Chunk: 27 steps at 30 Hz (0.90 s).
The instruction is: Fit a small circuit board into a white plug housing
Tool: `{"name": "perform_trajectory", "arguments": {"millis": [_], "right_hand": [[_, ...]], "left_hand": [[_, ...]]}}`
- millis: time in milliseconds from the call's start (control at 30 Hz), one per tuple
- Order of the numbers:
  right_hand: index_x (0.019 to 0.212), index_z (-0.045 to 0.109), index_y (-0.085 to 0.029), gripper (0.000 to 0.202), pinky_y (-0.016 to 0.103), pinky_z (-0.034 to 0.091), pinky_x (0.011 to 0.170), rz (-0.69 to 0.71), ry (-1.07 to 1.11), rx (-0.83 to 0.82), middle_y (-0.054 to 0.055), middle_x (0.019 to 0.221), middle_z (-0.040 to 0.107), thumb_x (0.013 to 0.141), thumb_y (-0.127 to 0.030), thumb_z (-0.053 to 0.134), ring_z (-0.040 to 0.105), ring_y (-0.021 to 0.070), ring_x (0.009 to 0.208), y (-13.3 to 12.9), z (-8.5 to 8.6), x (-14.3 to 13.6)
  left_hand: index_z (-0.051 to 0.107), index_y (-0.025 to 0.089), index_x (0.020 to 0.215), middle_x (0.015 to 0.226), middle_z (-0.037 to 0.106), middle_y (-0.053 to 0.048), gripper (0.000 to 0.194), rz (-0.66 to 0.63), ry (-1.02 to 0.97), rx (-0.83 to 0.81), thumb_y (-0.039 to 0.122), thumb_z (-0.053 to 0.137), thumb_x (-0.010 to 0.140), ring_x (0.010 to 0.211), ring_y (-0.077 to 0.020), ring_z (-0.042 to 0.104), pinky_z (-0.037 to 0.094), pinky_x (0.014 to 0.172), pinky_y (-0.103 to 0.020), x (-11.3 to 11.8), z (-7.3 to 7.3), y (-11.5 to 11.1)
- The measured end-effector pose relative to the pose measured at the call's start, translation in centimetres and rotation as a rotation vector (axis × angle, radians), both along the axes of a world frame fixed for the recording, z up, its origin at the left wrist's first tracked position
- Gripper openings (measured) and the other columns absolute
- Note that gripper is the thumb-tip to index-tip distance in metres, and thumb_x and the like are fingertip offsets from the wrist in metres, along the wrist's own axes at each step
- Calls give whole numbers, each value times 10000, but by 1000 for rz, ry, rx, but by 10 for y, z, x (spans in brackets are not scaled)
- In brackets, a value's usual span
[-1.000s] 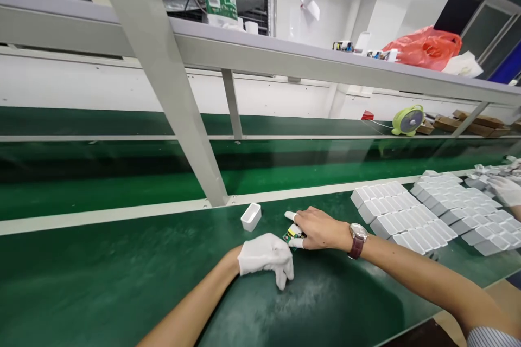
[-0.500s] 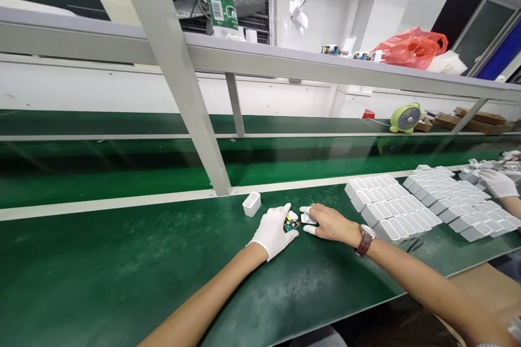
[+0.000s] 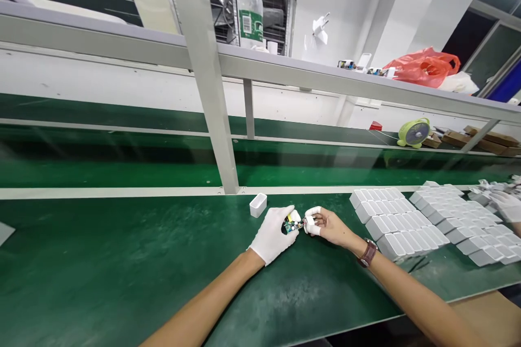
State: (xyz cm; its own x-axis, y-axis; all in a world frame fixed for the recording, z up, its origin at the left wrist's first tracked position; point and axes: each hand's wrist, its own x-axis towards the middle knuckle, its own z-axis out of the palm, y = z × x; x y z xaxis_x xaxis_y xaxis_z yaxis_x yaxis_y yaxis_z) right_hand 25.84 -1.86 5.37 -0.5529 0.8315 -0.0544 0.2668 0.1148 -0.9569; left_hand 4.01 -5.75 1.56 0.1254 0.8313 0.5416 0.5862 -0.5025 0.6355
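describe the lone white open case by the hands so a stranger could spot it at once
Follow the slanted grey post down to the green bench. Just right of its foot, left of the gloved left hand, stands a small white open-topped case. Unlike the packed rows of cases farther right, it stands alone.

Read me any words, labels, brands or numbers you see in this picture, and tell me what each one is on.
No text here can be read.
Bottle on the shelf: green label with a barcode, print too small to read.
Watch on the right wrist: dial turned away, nothing legible.
Circuit board in the left hand: markings too small.
White cases, single case and fan: no visible lettering.
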Motion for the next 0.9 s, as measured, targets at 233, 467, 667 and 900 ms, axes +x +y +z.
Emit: {"name": "perform_trajectory", "arguments": {"millis": [233,467,667,900], "right_hand": [[1063,507,-212,341,471,592,876,134,82,-20,91,1081,673,930,-511,604,704,231,974,-1,8,-4],[1331,484,-267,479,501,430,1095,200,-60,346,123,1430,468,890,-311,667,515,254,1258,2,7,-9],[1547,276,-259,896,507,365,1150,331,-314,449,145,1477,401,780,-209,738,400,300,1377,7,12,-17],[1493,410,-259,739,422,482,1042,318,-415,446,118,1407,514,823,-294,719,528,277,1272,21,5,-19]], "left_hand": [[618,211,1059,998,677,-53,239,-112,63,76,170,587,825,978,-228,613,475,951,-415,-3,27,-7],[554,196,1325,1174,648,-109,645,-8,14,-160,253,723,705,1112,-293,606,511,970,-443,-10,1,2],[550,211,1347,1082,660,-102,699,-86,169,-288,266,768,686,999,-300,618,528,873,-438,-12,11,1],[582,156,1300,1218,572,-155,760,243,131,-47,491,834,666,1194,-349,526,435,1058,-504,-57,35,19]]}}
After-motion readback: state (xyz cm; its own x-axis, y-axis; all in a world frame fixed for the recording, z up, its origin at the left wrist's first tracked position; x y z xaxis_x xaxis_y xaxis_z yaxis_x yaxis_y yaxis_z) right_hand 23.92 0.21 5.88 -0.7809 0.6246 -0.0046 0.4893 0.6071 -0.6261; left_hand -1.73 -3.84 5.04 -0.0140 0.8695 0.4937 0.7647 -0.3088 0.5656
